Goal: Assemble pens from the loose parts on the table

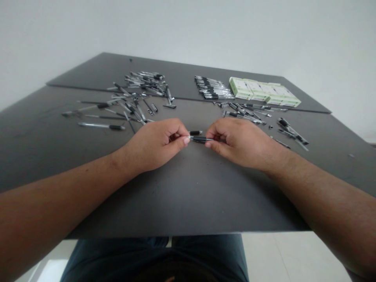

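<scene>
Over the near middle of the table, my left hand (157, 145) is closed, its thumb and fingertips pinching a clear pen with a black grip (199, 139). The pen's grip end points right, toward my other hand. My right hand (239, 141) is also closed and pinches a thin dark pen refill (209, 139) in line with that grip end. Fingers hide part of the refill and most of the pen's barrel. Just behind the held pen shows another black grip (195, 132); whether my left hand touches it I cannot tell.
Loose pens and pen parts (143, 84) lie heaped at the back left. A neat row of pens (213, 88) sits beside several green and white boxes (264, 92). Caps and pen parts (243, 113) are scattered behind my right hand. The grey table (188, 203) has a seam across it.
</scene>
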A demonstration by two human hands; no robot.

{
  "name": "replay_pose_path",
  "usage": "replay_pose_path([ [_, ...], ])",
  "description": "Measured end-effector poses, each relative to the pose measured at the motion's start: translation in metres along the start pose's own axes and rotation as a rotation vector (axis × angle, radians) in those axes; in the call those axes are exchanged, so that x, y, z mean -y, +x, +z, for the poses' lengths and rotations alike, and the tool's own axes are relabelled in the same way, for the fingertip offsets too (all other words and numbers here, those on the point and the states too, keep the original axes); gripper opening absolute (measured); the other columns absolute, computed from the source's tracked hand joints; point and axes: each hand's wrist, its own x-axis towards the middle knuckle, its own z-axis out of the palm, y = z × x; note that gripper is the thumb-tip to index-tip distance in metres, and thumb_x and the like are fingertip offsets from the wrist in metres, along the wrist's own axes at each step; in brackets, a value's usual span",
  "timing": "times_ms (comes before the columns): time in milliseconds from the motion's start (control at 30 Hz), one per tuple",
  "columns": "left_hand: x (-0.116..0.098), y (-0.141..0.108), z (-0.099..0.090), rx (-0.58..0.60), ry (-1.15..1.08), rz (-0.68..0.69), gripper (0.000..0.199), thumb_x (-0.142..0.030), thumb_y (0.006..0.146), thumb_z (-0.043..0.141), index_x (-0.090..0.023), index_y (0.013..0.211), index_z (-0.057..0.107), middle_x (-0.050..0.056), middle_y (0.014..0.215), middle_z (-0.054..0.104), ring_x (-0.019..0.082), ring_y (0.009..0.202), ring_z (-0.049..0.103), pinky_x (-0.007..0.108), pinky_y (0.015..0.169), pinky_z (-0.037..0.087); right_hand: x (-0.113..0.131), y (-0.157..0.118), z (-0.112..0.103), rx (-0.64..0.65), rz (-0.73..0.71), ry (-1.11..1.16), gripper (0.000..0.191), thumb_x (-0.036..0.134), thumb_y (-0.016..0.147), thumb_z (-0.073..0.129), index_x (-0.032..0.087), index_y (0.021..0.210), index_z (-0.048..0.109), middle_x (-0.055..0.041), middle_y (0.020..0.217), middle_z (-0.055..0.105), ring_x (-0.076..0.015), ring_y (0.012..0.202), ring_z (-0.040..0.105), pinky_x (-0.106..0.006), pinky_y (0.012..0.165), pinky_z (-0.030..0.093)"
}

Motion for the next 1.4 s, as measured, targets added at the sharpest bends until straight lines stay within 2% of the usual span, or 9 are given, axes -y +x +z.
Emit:
replay_pose_path([
  [133,0.0015,0.0003,0.0003,0.008,-0.001,0.006,0.018,-0.043,0.1,0.066,-0.028,0.096,0.074,-0.002,0.083,0.081,0.021,0.076,0.074,0.035,0.073,0.049,-0.0007,0.0002,-0.0002,0.036,-0.045,-0.04,0.026,0.029,0.115,0.064,0.022,0.111,0.088,-0.0095,0.102,0.087,-0.0266,0.096,0.077,-0.037,0.087,0.052],
  [300,0.0015,-0.0007,-0.0003,0.012,-0.001,0.005,0.02,-0.044,0.102,0.065,-0.026,0.096,0.072,-0.001,0.085,0.081,0.02,0.078,0.074,0.034,0.075,0.048,-0.0015,0.0,-0.0004,-0.002,-0.029,-0.01,0.012,0.029,0.106,0.077,0.021,0.109,0.086,-0.0057,0.099,0.085,-0.0229,0.088,0.074,-0.033,0.083,0.05],
  [433,0.0022,-0.0009,0.0,0.017,-0.002,0.008,0.019,-0.043,0.102,0.065,-0.026,0.098,0.073,-0.001,0.086,0.08,0.02,0.08,0.075,0.034,0.076,0.048,-0.0018,-0.0003,0.0002,0.028,-0.073,-0.033,0.029,0.03,0.116,0.061,0.02,0.11,0.088,-0.0098,0.101,0.087,-0.0259,0.095,0.077,-0.036,0.087,0.052],
  [600,0.0045,-0.0008,0.0003,0.012,0.001,0.019,0.018,-0.042,0.103,0.066,-0.026,0.095,0.072,-0.002,0.084,0.079,0.02,0.078,0.074,0.034,0.074,0.048,-0.0016,-0.0008,-0.001,-0.017,-0.011,0.008,0.015,0.031,0.105,0.076,0.022,0.112,0.085,-0.0059,0.101,0.086,-0.0234,0.088,0.074,-0.034,0.083,0.052],
  [767,0.005,-0.0008,0.0002,0.005,-0.006,0.033,0.017,-0.041,0.103,0.067,-0.026,0.097,0.073,-0.002,0.083,0.079,0.019,0.077,0.074,0.034,0.073,0.047,-0.0012,0.0001,-0.0024,0.024,-0.062,-0.024,0.03,0.034,0.116,0.061,0.021,0.109,0.087,-0.0096,0.1,0.085,-0.026,0.094,0.075,-0.037,0.088,0.052],
  [967,0.0061,-0.0007,0.001,0.002,-0.004,0.047,0.018,-0.042,0.103,0.067,-0.026,0.095,0.072,-0.002,0.082,0.078,0.019,0.076,0.073,0.034,0.073,0.047,-0.0016,-0.0001,-0.0018,0.019,0.001,-0.002,0.014,0.033,0.105,0.076,0.023,0.11,0.084,-0.0047,0.097,0.083,-0.022,0.084,0.069,-0.034,0.08,0.048],
  [1133,0.0067,-0.0006,0.0005,0.008,0.01,0.042,0.019,-0.042,0.103,0.066,-0.026,0.095,0.073,-0.002,0.082,0.078,0.02,0.075,0.073,0.034,0.073,0.047,-0.0012,0.0003,-0.0026,0.053,-0.051,-0.027,0.029,0.035,0.116,0.061,0.022,0.108,0.086,-0.0088,0.098,0.084,-0.0256,0.092,0.073,-0.036,0.086,0.05],
  [1300,0.0062,-0.0002,0.0007,0.004,0.019,0.052,0.019,-0.043,0.103,0.066,-0.026,0.094,0.072,-0.003,0.078,0.076,0.019,0.072,0.071,0.034,0.072,0.046,-0.0008,-0.0003,-0.0023,0.021,-0.011,0.015,0.017,0.033,0.107,0.073,0.022,0.11,0.084,-0.0048,0.095,0.082,-0.0219,0.083,0.069,-0.033,0.08,0.048],
  [1400,0.006,-0.0004,0.0,0.007,0.018,0.067,0.019,-0.041,0.103,0.066,-0.026,0.095,0.074,-0.003,0.08,0.078,0.019,0.073,0.071,0.034,0.072,0.046,0.0005,-0.0003,-0.003,0.049,-0.013,-0.018,0.019,0.033,0.111,0.069,0.022,0.109,0.084,-0.0057,0.094,0.082,-0.0234,0.086,0.07,-0.034,0.082,0.046],
])
